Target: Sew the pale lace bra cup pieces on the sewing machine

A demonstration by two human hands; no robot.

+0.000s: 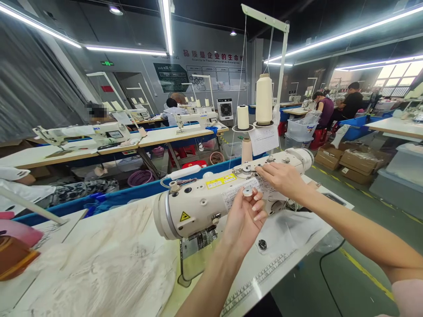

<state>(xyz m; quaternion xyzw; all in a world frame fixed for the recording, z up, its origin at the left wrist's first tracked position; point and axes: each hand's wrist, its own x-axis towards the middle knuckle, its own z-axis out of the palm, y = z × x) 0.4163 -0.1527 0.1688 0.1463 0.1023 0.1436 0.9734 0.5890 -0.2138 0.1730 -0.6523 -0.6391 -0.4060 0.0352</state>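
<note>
A cream industrial sewing machine (205, 198) lies across the white table (280, 259) in front of me. My left hand (244, 220) is raised before the machine's arm and pinches a small round metal bobbin (247, 192) between thumb and fingers. My right hand (280, 178) reaches over the machine's top, its fingertips closed at the bobbin winder (247, 168), apparently on fine thread that I cannot make out. White fabric (109, 259) lies spread under and left of the machine head.
Two thread cones (263, 100) stand on a rack behind the machine under a tall thread stand. Other sewing stations (109, 136) with seated people fill the room behind. Cardboard boxes (350, 160) and blue bins line the aisle on the right. Pink material (16, 233) sits at far left.
</note>
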